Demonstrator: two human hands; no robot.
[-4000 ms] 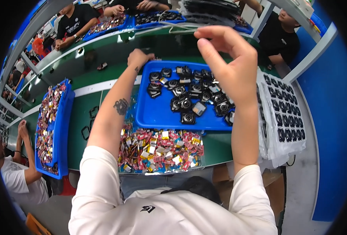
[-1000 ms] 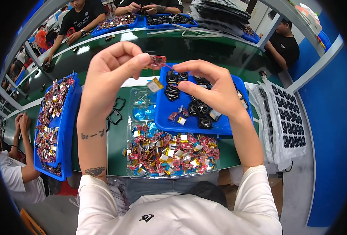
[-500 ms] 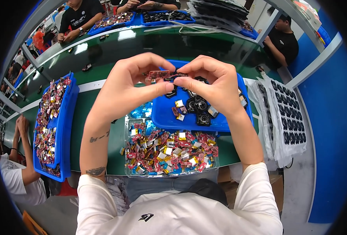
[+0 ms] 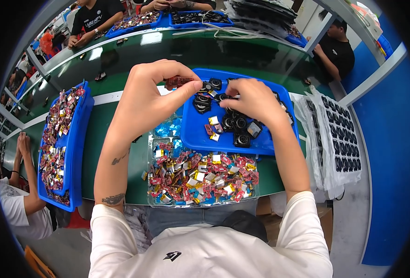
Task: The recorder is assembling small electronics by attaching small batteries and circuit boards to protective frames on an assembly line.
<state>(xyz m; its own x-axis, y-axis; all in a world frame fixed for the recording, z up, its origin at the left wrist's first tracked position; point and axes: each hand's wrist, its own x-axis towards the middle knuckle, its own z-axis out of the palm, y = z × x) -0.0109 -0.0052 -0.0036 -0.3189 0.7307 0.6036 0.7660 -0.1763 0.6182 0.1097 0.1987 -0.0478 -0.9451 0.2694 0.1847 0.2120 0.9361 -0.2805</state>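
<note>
My left hand (image 4: 151,95) is raised above the green bench and pinches a small red circuit board (image 4: 178,82) between thumb and fingers. My right hand (image 4: 253,103) reaches down into a blue tray (image 4: 192,132) of small round black parts (image 4: 235,124), fingertips on the pile; whether it grips one is hidden. Just below the tray lies a clear tray (image 4: 155,197) heaped with small red boards with silver and yellow cells (image 4: 202,176).
A long blue bin (image 4: 77,139) full of the same red boards stands at the left. White trays of black parts (image 4: 341,139) hang off the bench at the right. Other people work at the far side and at the left edge.
My hands, together on the red board half a second ago, have parted. The left keeps the board up; the right has dropped into the blue tray of black parts.
</note>
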